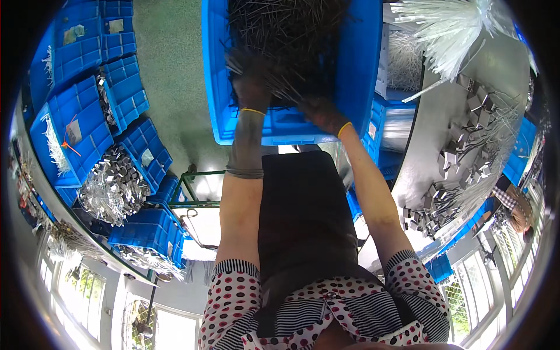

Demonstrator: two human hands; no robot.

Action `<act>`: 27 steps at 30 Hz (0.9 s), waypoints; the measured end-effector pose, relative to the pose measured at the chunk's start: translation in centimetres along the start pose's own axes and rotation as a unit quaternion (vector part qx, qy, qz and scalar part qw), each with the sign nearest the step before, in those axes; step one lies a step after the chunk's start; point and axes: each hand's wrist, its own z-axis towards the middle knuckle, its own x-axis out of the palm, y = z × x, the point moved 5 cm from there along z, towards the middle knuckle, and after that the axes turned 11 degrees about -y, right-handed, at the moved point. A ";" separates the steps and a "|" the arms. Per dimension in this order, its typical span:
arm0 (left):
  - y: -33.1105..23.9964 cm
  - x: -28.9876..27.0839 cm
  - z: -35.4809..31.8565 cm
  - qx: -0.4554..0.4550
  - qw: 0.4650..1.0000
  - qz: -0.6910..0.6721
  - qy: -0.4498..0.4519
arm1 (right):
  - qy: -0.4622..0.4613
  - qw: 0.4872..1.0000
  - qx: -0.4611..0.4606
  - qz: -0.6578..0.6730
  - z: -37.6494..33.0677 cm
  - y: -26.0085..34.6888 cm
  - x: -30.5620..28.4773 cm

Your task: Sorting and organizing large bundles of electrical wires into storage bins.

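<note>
Both gloved hands, left hand (252, 87) and right hand (321, 114), in blue crate (361, 70) of dark wires (280, 29).

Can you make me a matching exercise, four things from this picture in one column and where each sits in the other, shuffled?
Things:
1. big blue bin
2. white strands
3. stacked blue trays
4. metal clips

Places:
A. on the grey table at right
B. top right corner, fanned out in a bunch
C. along the left side
D. top centre, with both gloved hands in its dark thin rods

Pairs: 1-D, 2-B, 3-C, 4-A. The left hand and right hand are both among the rods.
</note>
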 end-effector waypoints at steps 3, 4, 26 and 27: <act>4.0 -0.4 -0.3 -0.171 0.973 -0.157 -0.018 | -0.010 0.999 0.030 -0.027 -0.2 -0.8 -1.0; 6.5 -1.1 -1.4 -0.313 0.911 -0.266 -0.033 | 0.002 0.923 0.328 0.199 0.7 -1.7 -0.9; -0.5 4.8 -9.5 -0.529 0.681 -0.396 0.317 | -0.197 0.914 0.294 0.201 8.0 -6.3 -7.3; -0.1 5.2 -9.3 -0.526 0.701 -0.373 0.304 | -0.197 0.914 0.293 0.202 8.5 -6.9 -7.5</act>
